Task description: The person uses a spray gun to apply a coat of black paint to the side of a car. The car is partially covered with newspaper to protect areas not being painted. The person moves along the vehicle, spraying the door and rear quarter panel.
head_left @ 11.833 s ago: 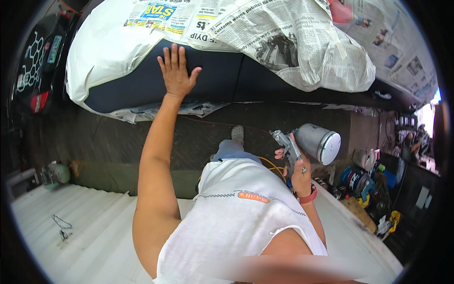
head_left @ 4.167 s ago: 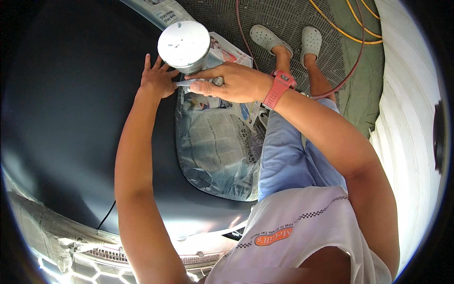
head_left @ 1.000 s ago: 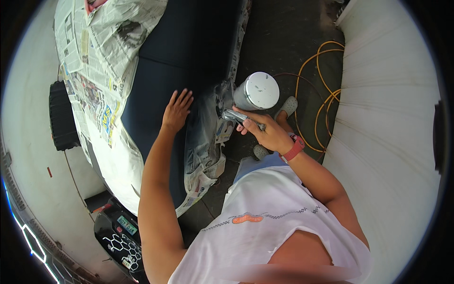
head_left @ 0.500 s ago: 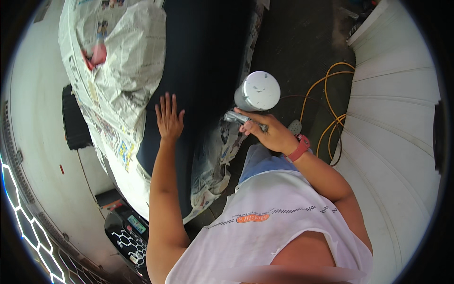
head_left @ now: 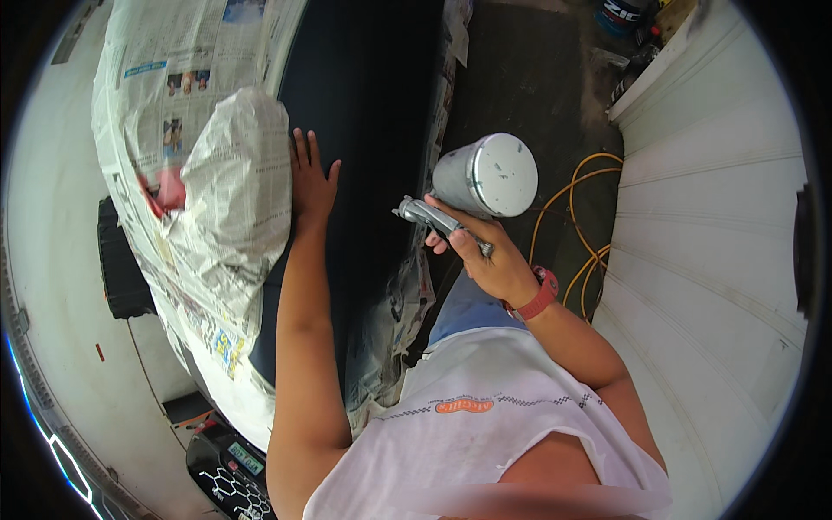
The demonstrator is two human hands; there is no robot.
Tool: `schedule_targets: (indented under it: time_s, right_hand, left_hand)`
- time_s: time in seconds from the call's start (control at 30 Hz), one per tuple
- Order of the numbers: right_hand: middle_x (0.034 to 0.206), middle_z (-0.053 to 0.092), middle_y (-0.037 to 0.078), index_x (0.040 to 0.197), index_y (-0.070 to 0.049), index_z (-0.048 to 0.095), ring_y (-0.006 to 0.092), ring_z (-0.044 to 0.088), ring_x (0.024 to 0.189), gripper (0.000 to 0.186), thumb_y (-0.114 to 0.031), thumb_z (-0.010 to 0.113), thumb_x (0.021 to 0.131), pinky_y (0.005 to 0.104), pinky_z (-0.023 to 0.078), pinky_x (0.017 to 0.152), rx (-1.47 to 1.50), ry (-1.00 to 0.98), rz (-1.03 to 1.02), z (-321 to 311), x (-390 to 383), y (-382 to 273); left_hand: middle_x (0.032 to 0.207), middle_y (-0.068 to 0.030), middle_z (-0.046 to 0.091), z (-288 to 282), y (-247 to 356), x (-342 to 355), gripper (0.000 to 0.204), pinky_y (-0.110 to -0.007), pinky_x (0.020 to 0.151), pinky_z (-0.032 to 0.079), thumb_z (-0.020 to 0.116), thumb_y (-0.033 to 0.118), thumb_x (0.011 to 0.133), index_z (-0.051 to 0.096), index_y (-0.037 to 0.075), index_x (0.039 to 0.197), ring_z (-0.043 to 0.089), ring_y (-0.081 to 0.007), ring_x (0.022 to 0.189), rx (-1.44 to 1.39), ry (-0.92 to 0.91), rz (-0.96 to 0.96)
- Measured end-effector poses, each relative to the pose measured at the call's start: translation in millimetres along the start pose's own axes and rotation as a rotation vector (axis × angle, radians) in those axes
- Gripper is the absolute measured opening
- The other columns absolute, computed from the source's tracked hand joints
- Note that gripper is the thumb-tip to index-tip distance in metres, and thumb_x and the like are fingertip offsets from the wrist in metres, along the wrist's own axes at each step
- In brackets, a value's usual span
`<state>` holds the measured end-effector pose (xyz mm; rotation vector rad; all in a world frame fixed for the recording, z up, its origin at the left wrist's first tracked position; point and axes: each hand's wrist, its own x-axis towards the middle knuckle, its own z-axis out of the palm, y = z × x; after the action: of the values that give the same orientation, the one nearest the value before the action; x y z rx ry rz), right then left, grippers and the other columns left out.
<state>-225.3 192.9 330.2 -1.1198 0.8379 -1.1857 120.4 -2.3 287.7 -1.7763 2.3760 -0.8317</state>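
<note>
My right hand [head_left: 487, 253] is wrapped round the handle of a silver spray gun [head_left: 429, 217]. The gun's round metal cup [head_left: 507, 176], flecked with dark paint, sits on its far right side. The nozzle points left, toward a long dark car panel [head_left: 364, 104], with a gap between them. My left hand [head_left: 314, 184] lies open with its fingers spread, on the panel's left side beside the crumpled masking newspaper [head_left: 243, 165]. A red part [head_left: 167, 189] peeks through a hole in that paper.
More newspaper [head_left: 407, 299] lines the panel's right edge. Yellow hose [head_left: 568, 217] loops over the dark floor by a white ribbed wall [head_left: 693, 199]. A blue bucket [head_left: 620, 16] stands at the far right. A black machine [head_left: 227, 472] is at lower left.
I have shifted forward along the panel, so the covered part now appears nearer. My left hand has slid farther along beside the bunched newspaper. The spray gun has travelled forward with my right hand.
</note>
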Motion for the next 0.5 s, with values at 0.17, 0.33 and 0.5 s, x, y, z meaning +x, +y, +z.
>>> schedule_targets:
  time_s: [0.17, 0.33, 0.5]
  right_hand:
    - [0.107, 0.076, 0.011, 0.156, -0.006, 0.059, 0.0150, 0.072, 0.095, 0.046, -0.024, 0.058, 0.114, 0.0329, 0.061, 0.089, -0.053, 0.098, -0.003, -22.7, 41.0, 0.9]
    - [0.113, 0.076, 0.014, 0.152, -0.002, 0.062, 0.0183, 0.073, 0.092, 0.046, -0.025, 0.059, 0.113, 0.0342, 0.062, 0.090, 0.022, 0.186, 0.072, -37.5, 89.5, 4.5]
    - [0.117, 0.077, 0.015, 0.151, -0.003, 0.063, 0.0190, 0.076, 0.096, 0.046, -0.028, 0.061, 0.112, 0.0342, 0.060, 0.093, -0.039, 0.253, 0.101, -51.4, 128.7, 3.4]
  left_hand:
    - [0.180, -0.0158, 0.024, 33.2, 28.3, 121.4, 0.085, -0.062, 0.132, 0.017, 0.059, 0.056, 0.106, 0.031, 0.010, 0.171, 0.020, -0.0352, 0.167, 0.086, 0.053, -0.060]
    - [0.181, -0.0160, 0.022, 51.3, 77.3, 249.8, 0.090, -0.063, 0.133, 0.011, 0.065, 0.055, 0.102, 0.031, 0.008, 0.171, 0.015, -0.0349, 0.168, 0.153, -0.002, -0.167]
    - [0.182, -0.0169, 0.015, 60.9, 86.1, 361.6, 0.109, -0.061, 0.134, 0.005, 0.072, 0.060, 0.096, 0.017, 0.009, 0.175, 0.010, -0.0361, 0.169, 0.151, -0.052, -0.114]
